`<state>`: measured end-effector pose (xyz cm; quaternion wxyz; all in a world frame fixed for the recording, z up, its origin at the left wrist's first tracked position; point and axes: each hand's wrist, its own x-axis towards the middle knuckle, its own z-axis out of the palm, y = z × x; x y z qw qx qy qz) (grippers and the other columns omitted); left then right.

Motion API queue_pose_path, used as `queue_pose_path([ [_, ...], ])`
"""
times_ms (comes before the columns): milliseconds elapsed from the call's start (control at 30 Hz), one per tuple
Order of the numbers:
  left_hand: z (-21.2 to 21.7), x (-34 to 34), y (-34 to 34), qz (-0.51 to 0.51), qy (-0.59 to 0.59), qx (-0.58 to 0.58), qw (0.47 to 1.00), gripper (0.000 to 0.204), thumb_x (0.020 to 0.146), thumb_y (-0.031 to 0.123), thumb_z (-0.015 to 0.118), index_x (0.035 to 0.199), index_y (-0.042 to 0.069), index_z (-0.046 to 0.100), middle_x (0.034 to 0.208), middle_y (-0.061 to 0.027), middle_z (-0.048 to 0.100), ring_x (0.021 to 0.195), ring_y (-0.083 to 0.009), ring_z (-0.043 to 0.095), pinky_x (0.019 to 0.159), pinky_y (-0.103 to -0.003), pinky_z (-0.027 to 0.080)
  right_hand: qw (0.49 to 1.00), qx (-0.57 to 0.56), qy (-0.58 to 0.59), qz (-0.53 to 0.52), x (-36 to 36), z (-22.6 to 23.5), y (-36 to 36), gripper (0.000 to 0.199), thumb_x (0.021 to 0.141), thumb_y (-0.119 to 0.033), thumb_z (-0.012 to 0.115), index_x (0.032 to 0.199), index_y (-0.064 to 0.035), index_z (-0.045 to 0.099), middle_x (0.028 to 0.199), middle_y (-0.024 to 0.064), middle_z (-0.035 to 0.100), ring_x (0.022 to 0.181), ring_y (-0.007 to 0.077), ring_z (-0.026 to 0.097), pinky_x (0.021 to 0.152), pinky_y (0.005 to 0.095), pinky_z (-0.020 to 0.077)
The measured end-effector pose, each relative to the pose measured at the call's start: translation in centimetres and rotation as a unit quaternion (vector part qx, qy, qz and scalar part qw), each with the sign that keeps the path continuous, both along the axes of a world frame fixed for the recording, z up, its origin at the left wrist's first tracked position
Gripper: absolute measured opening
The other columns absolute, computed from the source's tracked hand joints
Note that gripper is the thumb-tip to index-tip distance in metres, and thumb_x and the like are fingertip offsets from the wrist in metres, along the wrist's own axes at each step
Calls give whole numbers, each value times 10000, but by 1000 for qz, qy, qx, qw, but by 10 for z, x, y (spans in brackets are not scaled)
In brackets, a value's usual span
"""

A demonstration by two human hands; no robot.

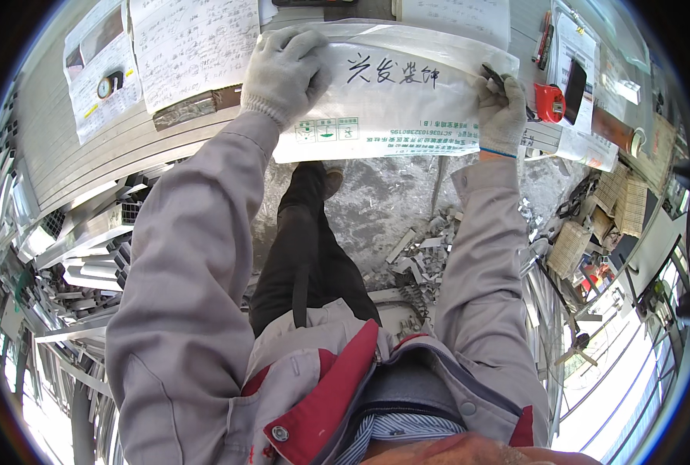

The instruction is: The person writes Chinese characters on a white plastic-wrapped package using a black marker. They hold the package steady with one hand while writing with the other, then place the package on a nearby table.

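A flat white woven plastic bag (407, 105) lies across the edge of the worktable, with large black handwriting on it and green printing along its near edge. At its left end is my left hand (287, 74) in a pale knitted glove, fingers curled onto the bag's upper left part. My gloved right hand (502, 108) is at the right end of the bag. Between its fingers is a black marker pen (493, 75), pointing up and to the left. The fingertips of both hands are partly hidden.
Handwritten sheets (194, 50) and a round watch-like dial (110, 85) lie on the table (58, 159) at left. To the right are a red tape measure (548, 103), a dark phone (575, 91) and pens (544, 40). Metal profiles (89, 271) pile up at left; metal offcuts (422, 256) litter the floor.
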<state>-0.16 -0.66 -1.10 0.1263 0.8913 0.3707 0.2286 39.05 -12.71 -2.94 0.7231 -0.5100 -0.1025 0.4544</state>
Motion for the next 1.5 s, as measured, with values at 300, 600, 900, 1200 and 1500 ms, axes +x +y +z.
queue_pose_path([
  [300,2,1,1,-2,-14,-7,1000,107,839,171,826,796,98,761,1309,11,716,1252,-302,599,1051,-461,534,999,-29,21,-8,1,5,5,108,1053,-79,685,1101,14,714,877,133,765,939,316,808,870,467,723],
  [600,7,4,4,5,-33,-28,999,109,817,153,820,790,91,735,1297,5,710,1265,-302,592,1055,-473,529,997,-68,25,9,2,10,11,101,1056,-98,698,1072,-1,722,883,144,776,955,342,811,828,431,732],
  [900,11,5,4,-3,-18,-30,999,117,843,167,821,788,99,743,1306,24,718,1271,-291,608,1065,-470,519,995,-95,42,-11,0,18,16,113,1042,-93,699,1081,10,722,908,165,788,919,328,814,804,420,736],
  [1200,32,32,-4,79,43,-77,993,135,912,205,795,824,103,786,1251,-2,763,1222,-308,645,1047,-467,528,994,-76,72,15,3,17,16,91,1044,-85,706,1065,3,715,937,157,789,948,296,812,862,454,727],
  [1500,43,131,-43,-21,52,-43,998,253,941,268,771,751,103,795,1389,-33,735,1371,-304,606,1251,-517,410,995,-12,74,66,5,17,11,98,1051,-84,710,1054,14,723,958,158,795,986,296,810,958,477,699],
])
